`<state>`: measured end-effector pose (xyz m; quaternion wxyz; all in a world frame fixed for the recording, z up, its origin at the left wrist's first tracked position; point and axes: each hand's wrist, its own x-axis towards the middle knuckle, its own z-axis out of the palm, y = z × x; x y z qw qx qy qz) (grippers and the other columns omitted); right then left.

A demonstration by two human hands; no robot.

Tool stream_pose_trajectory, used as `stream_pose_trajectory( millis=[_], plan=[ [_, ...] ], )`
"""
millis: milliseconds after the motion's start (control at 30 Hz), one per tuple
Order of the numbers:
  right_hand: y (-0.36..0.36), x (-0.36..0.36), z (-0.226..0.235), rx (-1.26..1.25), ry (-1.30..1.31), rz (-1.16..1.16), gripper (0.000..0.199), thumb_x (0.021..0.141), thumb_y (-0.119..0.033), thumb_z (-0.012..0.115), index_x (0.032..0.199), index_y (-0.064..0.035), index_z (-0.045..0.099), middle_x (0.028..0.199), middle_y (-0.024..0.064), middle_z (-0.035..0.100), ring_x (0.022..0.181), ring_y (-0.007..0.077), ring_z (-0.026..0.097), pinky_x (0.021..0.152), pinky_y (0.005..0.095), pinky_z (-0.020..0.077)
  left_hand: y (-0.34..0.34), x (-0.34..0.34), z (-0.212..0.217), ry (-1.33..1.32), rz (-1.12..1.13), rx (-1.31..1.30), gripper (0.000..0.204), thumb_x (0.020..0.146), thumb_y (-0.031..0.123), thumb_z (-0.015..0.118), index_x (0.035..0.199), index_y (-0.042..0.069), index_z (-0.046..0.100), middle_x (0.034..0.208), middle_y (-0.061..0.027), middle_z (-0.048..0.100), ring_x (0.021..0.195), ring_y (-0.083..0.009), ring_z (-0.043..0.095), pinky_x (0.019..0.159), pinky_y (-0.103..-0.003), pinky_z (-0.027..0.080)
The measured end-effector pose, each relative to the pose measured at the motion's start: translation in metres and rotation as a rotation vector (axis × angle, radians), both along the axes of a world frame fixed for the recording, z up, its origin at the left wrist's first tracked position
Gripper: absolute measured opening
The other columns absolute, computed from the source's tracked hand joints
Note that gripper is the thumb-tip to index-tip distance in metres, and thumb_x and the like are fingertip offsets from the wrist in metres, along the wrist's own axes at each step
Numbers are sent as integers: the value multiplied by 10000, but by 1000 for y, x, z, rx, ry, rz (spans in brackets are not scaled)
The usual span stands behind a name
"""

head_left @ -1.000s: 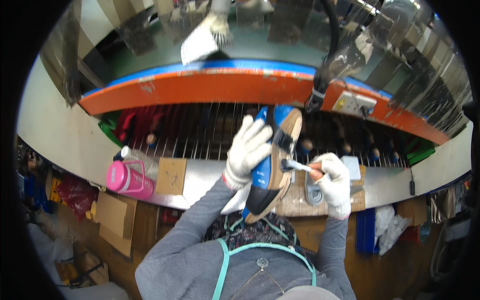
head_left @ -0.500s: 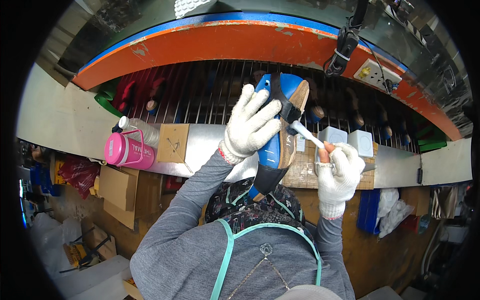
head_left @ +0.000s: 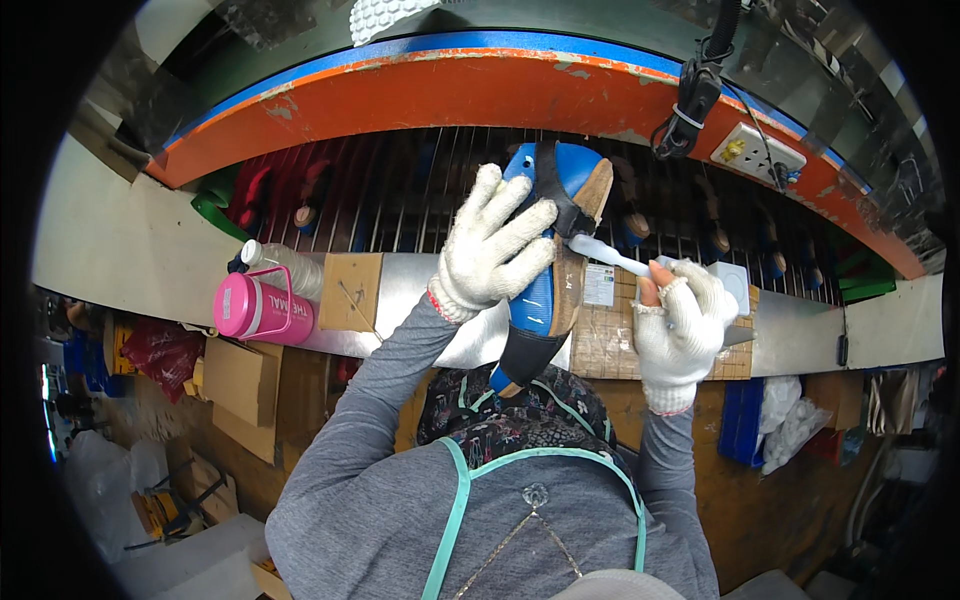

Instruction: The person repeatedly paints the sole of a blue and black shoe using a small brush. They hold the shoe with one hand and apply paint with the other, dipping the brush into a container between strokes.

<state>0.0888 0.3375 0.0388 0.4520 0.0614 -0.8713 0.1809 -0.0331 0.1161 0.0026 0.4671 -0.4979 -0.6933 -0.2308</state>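
My left hand (head_left: 490,245), in a white knit glove, holds a blue shoe last (head_left: 532,308) with its fingers spread along the side. Black upper straps (head_left: 530,357) wrap the last, and a tan insole (head_left: 567,290) shows on the side toward my right hand. My right hand (head_left: 683,335), gloved with bare fingertips showing, grips a white-handled brush (head_left: 618,258). The brush's head meets the edge of the insole beside the upper black strap; its bristles are hidden. The last stands tilted above my lap, in front of the bench.
A woven mat (head_left: 612,345) and white boxy containers (head_left: 733,285) lie on the bench at right. To the left are a pink jug (head_left: 250,305), a clear bottle (head_left: 290,268) and cardboard (head_left: 351,290). Beyond runs a rod rack (head_left: 400,195) with several lasts, under an orange beam (head_left: 420,92).
The brush head has shifted slightly left, closer against the insole edge by the strap, and its handle lies flatter. The last and my left hand have moved a little left.
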Motion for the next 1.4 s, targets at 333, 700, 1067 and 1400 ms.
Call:
stream_pose_trajectory(
  millis=[333, 700, 1067, 1400],
  plan=[
    [20, -3, -1, -327, -445, 309, 173, 821, -225, 766, 890, -67, 745, 848, 53, 625, 797, 209, 561, 742, 332, 414, -4, -3, 1, -13, -2, 52, 324, 701, 116, 722, 998, 117, 593, 1202, -172, 664, 1182, -434, 603, 1033, -679, 410],
    [4, 31, -38, -593, -470, 348, 182, 822, -180, 768, 904, -20, 739, 866, 74, 634, 831, 208, 598, 746, 323, 459, 0, 5, -26, -80, 68, 157, 454, 761, 122, 734, 1180, 116, 559, 1290, -199, 634, 1240, -426, 586, 1125, -628, 337],
    [-5, 27, -52, -834, -477, 187, 151, 880, -101, 718, 968, 22, 709, 876, 44, 597, 752, 123, 533, 658, 261, 428, 19, 15, -48, -146, 153, 324, 425, 828, 115, 728, 1220, 129, 564, 1339, -198, 616, 1286, -389, 568, 1138, -593, 344],
    [-30, 69, -38, -1030, -713, 258, 238, 918, -162, 712, 973, 69, 698, 886, 47, 558, 788, 122, 515, 689, 256, 413, 11, 21, -68, -281, 292, 373, 462, 823, 125, 731, 1272, 133, 621, 1348, -177, 621, 1291, -375, 569, 1139, -549, 363]
  ],
)
